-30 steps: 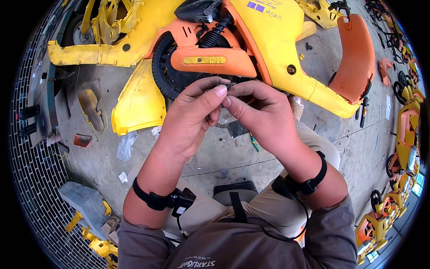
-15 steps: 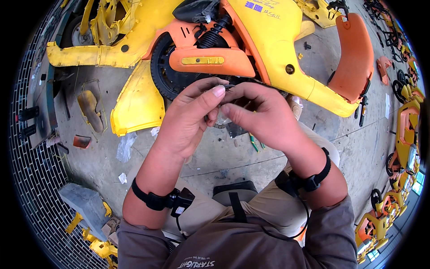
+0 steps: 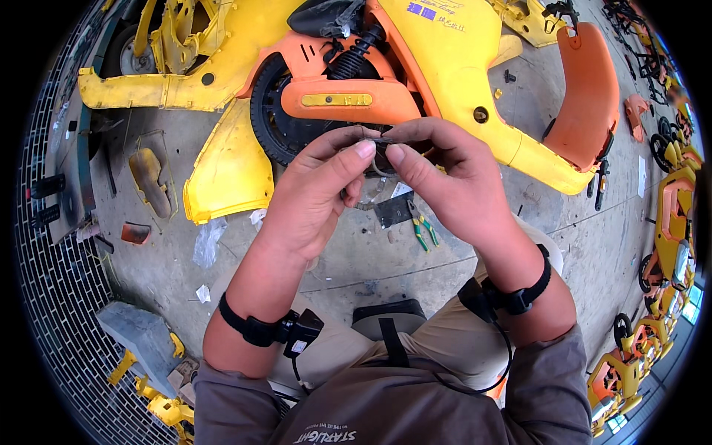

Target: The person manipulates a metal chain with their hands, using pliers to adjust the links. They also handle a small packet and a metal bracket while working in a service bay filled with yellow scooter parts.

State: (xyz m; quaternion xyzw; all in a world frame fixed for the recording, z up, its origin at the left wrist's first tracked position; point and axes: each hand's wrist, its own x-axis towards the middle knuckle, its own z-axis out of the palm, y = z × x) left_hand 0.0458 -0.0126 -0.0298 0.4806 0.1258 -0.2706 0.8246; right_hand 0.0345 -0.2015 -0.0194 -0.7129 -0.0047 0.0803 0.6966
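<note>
My left hand (image 3: 326, 178) is closed, thumb and forefinger pinching a small dark, thin piece (image 3: 381, 141), with a wire-like loop below it. My right hand (image 3: 445, 178) grips the other end of that piece between thumb and finger. Both hands are in front of the black wheel (image 3: 274, 111) and orange lower panel (image 3: 400, 107) of a yellow-and-orange scooter. Green-handled pliers (image 3: 421, 233) lie on the floor below my right hand, beside a dark flat piece (image 3: 393, 213).
Yellow body panels (image 3: 222, 185) lie at left and behind. A curved orange panel (image 3: 578, 96) stands at right, with rows of scooters (image 3: 675, 222) beyond. A grey block (image 3: 133, 334), clear plastic (image 3: 208, 245) and scraps are on the concrete floor (image 3: 348, 259).
My right hand has shifted right and slightly up, with its fingers drawn apart from my left thumb. The pliers show more fully now. My left hand has barely moved.
</note>
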